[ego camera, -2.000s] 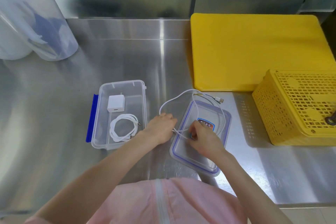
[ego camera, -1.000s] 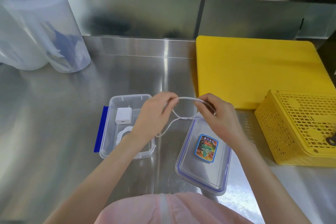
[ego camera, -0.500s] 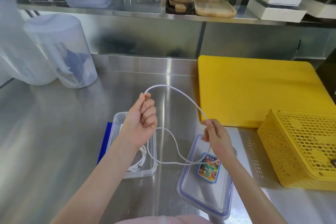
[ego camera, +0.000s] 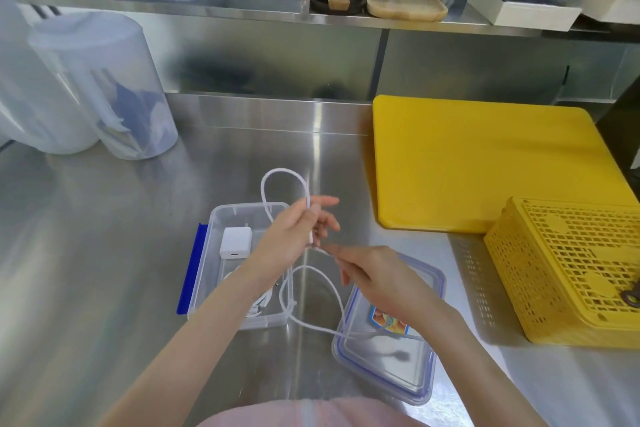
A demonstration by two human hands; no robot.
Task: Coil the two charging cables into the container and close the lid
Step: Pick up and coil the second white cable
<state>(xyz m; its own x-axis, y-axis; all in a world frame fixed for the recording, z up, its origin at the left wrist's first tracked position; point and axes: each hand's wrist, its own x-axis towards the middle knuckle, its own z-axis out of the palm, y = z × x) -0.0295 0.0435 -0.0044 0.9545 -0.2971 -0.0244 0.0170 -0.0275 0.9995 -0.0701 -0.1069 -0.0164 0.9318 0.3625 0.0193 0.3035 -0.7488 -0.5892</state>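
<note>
Bright, even overhead lighting; vertical glare streak on brushed stainless-steel counter [ego camera: 317, 135]; soft shadows; wide-angle curvature and blur toward edges.

On your steel counter [ego camera: 104, 253] a yellow cutting board [ego camera: 485, 166] lies far right, with a yellow basket [ego camera: 571, 270] upturned just near of it. Far left stand two cloudy plastic jugs [ego camera: 114, 90]. Wooden trays [ego camera: 405, 2] sit on the shelf above.
</note>
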